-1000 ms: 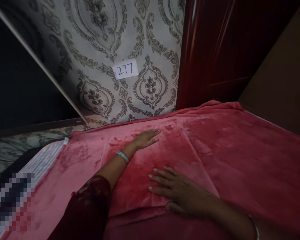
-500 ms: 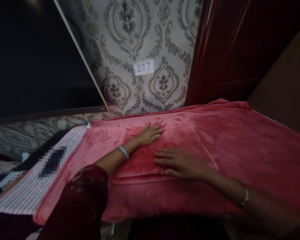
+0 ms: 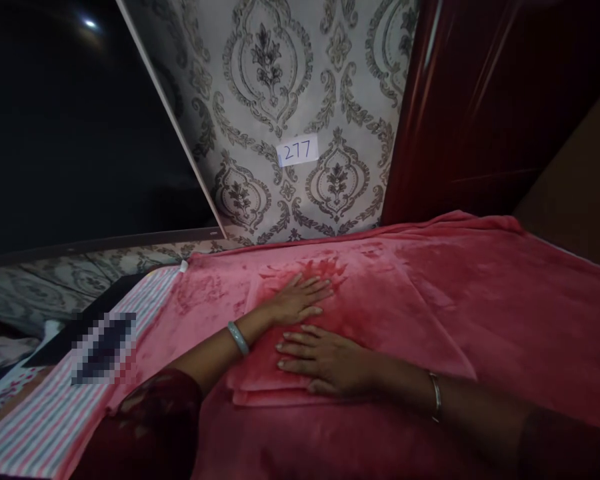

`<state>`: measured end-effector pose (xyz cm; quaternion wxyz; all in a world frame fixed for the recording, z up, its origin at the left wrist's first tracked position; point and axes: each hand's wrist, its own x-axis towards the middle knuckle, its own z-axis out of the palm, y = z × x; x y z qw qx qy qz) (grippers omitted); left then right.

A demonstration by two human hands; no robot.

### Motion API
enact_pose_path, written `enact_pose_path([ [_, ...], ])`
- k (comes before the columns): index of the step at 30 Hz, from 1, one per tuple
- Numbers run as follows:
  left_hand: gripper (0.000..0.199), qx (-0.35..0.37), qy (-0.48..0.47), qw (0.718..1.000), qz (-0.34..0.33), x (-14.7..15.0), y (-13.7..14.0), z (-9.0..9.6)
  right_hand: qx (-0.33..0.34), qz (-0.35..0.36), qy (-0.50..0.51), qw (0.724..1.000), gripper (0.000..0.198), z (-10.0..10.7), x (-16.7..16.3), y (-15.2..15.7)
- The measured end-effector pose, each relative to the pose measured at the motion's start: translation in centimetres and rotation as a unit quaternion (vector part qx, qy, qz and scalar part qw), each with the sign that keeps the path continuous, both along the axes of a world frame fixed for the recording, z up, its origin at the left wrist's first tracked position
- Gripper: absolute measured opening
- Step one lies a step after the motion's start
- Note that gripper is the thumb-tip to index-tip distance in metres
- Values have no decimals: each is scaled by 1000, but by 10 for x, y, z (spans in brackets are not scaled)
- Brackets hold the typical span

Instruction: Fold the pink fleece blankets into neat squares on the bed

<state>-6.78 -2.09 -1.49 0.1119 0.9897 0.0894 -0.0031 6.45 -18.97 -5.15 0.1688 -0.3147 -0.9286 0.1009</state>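
A folded pink plush cloth [image 3: 420, 313] lies on a larger spread of the same pink plush fabric [image 3: 530, 313]. Flat on top of the folded part rests my left hand [image 3: 297, 300], its fingers spread. My right hand [image 3: 327, 360] is pressed flat just in front of it, near the folded front edge, fingers stretched out to the left. Neither hand grips anything. Darker brushed marks show in the pile beyond the left fingertips.
At the left stands a large dark screen [image 3: 80, 133]. Below it is a striped cloth [image 3: 35, 420] with a blurred-out dark patch. A paper marked 277 [image 3: 298, 150] is on the patterned wall [image 3: 275, 80]. A dark red glossy panel [image 3: 460, 120] rises at the back right.
My right hand has slid left over the plush cloth, closer to my left hand. My left hand stays flat on it. The view has tilted slightly upward.
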Motion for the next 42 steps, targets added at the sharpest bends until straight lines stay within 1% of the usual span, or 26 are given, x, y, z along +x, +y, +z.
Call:
enact_pose_path([
  [2, 59, 33, 8, 998, 46, 4, 26, -1, -9, 2, 3, 1000, 57, 4, 1, 0],
  [4, 60, 41, 20, 994, 104, 7, 48, -3, -15, -1, 8, 1000, 56, 7, 1, 2],
  [6, 62, 30, 28, 987, 156, 10, 62, -6, -21, -3, 13, 1000, 56, 7, 1, 3],
  [8, 62, 22, 20, 983, 184, 12, 68, -11, -29, -4, 15, 999, 56, 6, 1, 4],
  [13, 62, 16, -20, 982, 185, 9, 68, -24, -61, -2, 20, 998, 56, 7, 2, 4],
  [17, 62, 29, -32, 984, 173, 8, 68, -25, -52, -10, 20, 998, 55, 6, 1, 5],
  [22, 60, 76, 0, 979, 190, 13, 57, -15, -19, -22, 7, 1000, 53, -1, 0, 4],
  [25, 60, 78, 24, 975, 207, 5, 44, -4, -17, -28, -2, 999, 52, 0, 2, 1],
  [29, 55, 41, -11, 981, 189, -30, 16, 8, -14, -18, 0, 1000, 54, 18, -5, -1],
  [32, 52, -14, -65, 982, 175, -61, -10, 10, 1, 1, 15, 1000, 49, 32, -25, 5],
  [34, 55, -52, -95, 979, 171, -77, -25, 10, 24, 21, 19, 999, 45, 34, -41, 13],
  [36, 59, -68, -111, 978, 162, -88, -35, 8, 50, 35, 14, 998, 44, 27, -55, 21],
  [38, 59, -61, -105, 980, 158, -95, -37, 5, 60, 41, 4, 997, 48, 16, -61, 25],
  [40, 56, -38, -86, 983, 158, -98, -33, 1, 49, 44, -3, 998, 53, 5, -62, 26],
  [42, 55, -8, -61, 987, 151, -96, -24, -4, 29, 45, -3, 999, 56, -1, -60, 23],
])
